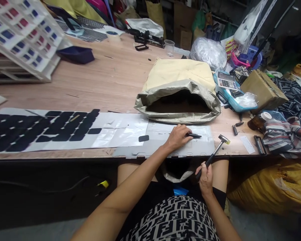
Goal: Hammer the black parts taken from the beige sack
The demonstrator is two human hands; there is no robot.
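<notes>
one hammer (217, 149), one sack (178, 100), one calculator (226, 80)

This is a small craft workshop. The long wooden worktable (110, 80) is the centre: on its near edge lie rows of dark cut pieces (40, 129), at its left end stands a white rack of samples (22, 36), at its right end a calculator (227, 80), and behind it cardboard boxes (184, 33) and full plastic bags (207, 52)
</notes>
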